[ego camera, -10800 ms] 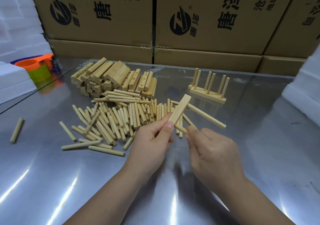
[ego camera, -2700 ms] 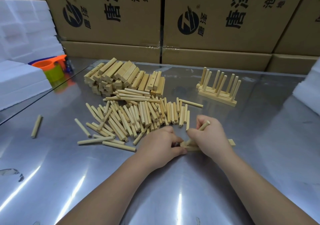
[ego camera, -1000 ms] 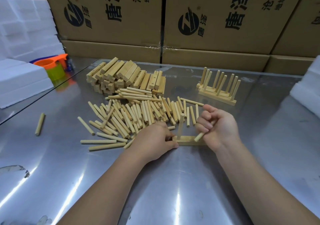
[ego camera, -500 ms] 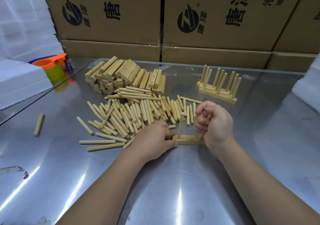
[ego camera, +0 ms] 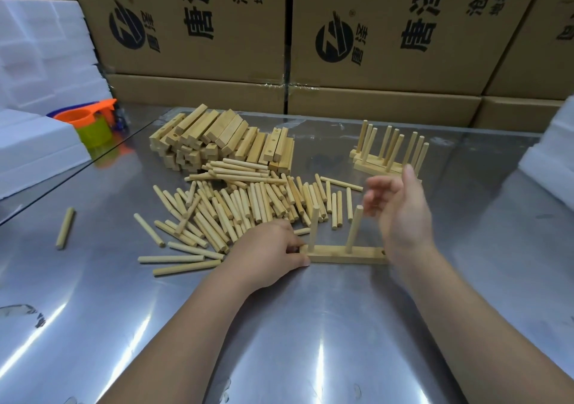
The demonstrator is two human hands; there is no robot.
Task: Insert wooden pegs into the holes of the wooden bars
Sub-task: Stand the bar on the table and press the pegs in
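A pale bar [ego camera: 344,254] lies flat on the worktop [ego camera: 279,326], two pegs up in it: left peg [ego camera: 314,226], middle peg [ego camera: 354,228], both leaning slightly, its right-end hole unfilled. Loose pegs [ego camera: 248,204] heaped behind; blank bars [ego camera: 223,142] stacked beyond; pegged bars [ego camera: 377,167] far right.

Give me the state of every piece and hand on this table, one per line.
bar: flat on the table, two pegs in, right end hole empty.
left peg: standing in the bar.
right peg: standing in the bar, slightly tilted.
left hand: grips the bar's left end.
right hand: open, holding nothing.
loose pegs: lying in a heap.
spare bars: stacked, no pegs.
finished bars: pegs upright.
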